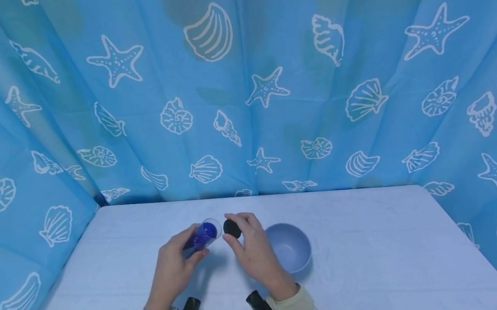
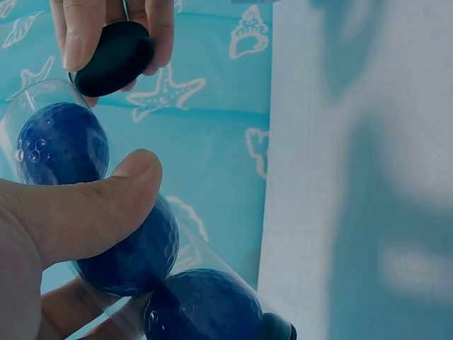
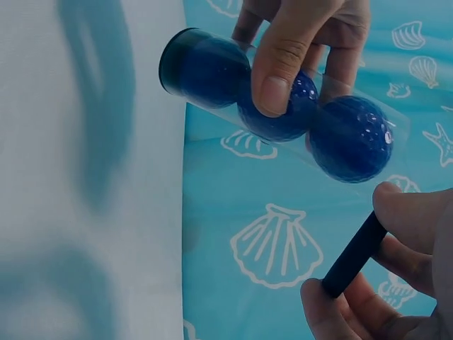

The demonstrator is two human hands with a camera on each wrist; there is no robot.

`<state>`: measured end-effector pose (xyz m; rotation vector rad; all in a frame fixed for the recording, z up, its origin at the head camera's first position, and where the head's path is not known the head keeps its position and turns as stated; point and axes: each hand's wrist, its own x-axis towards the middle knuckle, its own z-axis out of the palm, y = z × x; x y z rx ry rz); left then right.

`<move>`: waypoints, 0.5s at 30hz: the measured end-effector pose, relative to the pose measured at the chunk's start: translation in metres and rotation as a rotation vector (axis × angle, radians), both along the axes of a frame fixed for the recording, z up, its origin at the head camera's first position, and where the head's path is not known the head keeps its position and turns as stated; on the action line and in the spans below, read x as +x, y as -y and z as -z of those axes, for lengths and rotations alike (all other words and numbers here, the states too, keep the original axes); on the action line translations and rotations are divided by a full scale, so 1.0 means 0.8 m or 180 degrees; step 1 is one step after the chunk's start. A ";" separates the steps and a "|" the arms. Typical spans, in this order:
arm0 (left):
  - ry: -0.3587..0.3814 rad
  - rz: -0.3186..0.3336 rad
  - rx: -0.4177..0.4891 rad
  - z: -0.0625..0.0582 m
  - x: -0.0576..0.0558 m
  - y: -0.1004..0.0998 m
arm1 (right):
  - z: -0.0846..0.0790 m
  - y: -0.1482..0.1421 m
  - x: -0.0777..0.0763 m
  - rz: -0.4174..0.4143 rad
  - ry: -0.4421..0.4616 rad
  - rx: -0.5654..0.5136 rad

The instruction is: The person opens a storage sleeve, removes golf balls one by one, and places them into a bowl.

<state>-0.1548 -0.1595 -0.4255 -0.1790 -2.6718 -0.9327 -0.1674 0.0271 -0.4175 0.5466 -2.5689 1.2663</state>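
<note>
Left hand [image 1: 174, 268] curls round the clear tube [image 1: 218, 227] of blue balls [image 3: 352, 139] over the white table [image 1: 379, 261], right hand [image 1: 253, 252] pinches the black cap [image 1: 232, 228] edgewise just off the open end; tube's probably stiff, slick, ball-weighted, so hold mid-length, no hard squeeze.

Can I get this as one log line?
left hand: holds clear tube of blue balls | right hand: pinches black cap | cap: off tube
</note>
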 end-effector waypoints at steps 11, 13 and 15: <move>-0.0123 0.0028 0.0067 -0.004 0.001 0.005 | 0.005 0.007 0.000 0.0120 0.0078 0.0052; -0.0156 0.0018 0.0072 -0.004 0.000 0.005 | 0.005 0.008 0.001 0.0118 0.0095 0.0072; -0.0191 0.0021 0.0076 -0.004 0.000 0.006 | 0.006 0.010 0.001 0.0115 0.0120 0.0099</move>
